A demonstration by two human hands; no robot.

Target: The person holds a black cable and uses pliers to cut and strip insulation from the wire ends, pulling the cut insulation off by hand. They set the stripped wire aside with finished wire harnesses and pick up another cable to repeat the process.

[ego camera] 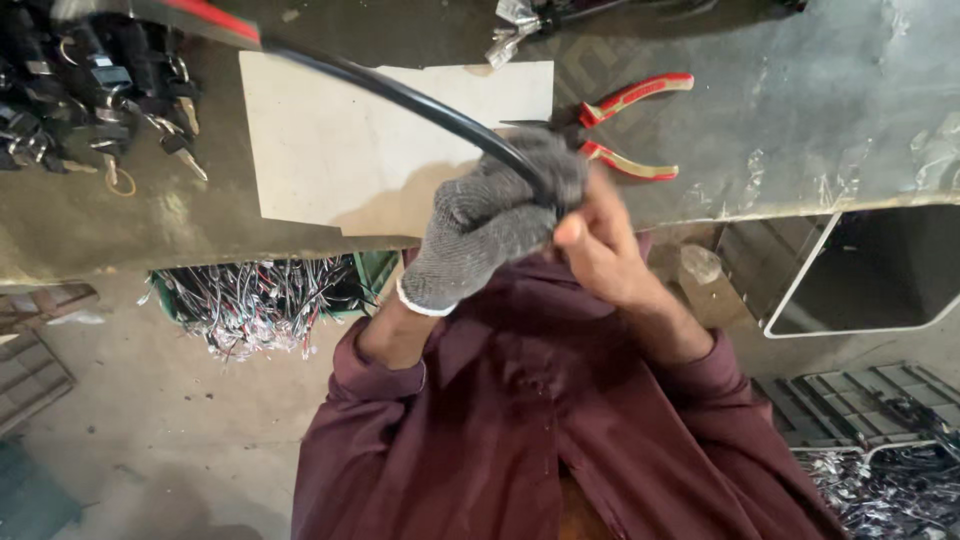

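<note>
On grey workbench (800,120): white board (340,150), red-handled pliers (625,125), keys (100,90).

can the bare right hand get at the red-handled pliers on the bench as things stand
Probably yes: the pliers lie uncovered on the bench just beyond the right hand, though it would have to let go of the black cable.

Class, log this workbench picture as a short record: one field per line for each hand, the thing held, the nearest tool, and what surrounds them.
Left hand: left hand in a grey knit glove, closed round the black cable
Right hand: right hand bare, touching the cable end beside the glove
Tool: red-handled pliers lying on the workbench
Under cable: white sheet
Bench left: black key switches
Below bench: green crate of wire offcuts
</note>
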